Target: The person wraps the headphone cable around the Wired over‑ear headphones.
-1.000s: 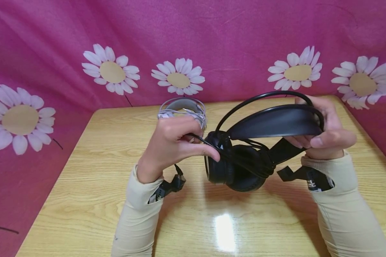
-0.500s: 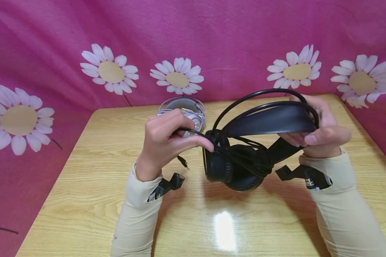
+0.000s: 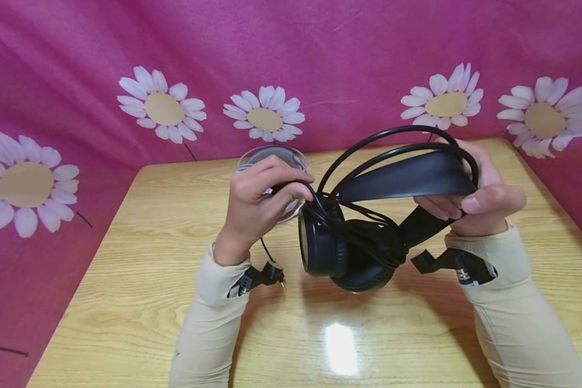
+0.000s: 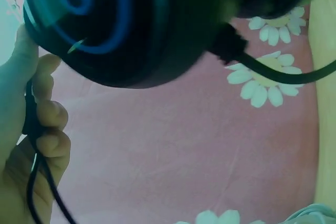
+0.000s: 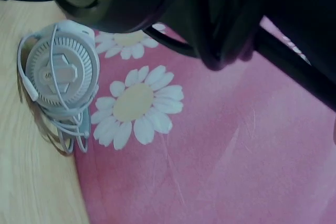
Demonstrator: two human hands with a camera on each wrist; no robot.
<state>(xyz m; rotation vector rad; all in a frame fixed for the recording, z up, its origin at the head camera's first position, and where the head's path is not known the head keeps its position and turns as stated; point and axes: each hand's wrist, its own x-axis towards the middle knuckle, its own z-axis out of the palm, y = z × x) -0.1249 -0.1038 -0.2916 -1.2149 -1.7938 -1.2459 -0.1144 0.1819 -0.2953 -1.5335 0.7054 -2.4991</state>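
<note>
Black over-ear headphones (image 3: 402,180) are held up over the table, headband to the right and ear cups to the left. My right hand (image 3: 490,194) grips the headband end, thumb in front. With thumb and fingers my left hand (image 3: 267,199) pinches the black cable (image 3: 315,207) beside the near ear cup (image 3: 322,242). More cable is bundled in loops across the cups. A loose cable end hangs below the left hand. In the left wrist view the ear cup (image 4: 131,35) shows a blue spiral, and fingers (image 4: 52,114) curl round the cable.
Grey-white headphones (image 5: 63,72) with their own coiled cable lie at the back of the wooden table (image 3: 150,242), partly behind my left hand in the head view. A pink cloth (image 3: 344,70) with white daisies hangs behind and at both sides.
My left hand has drawn its thumb and fingers closer together and risen slightly along the cable. The black headphones have shifted a little left and up with the right hand.
</note>
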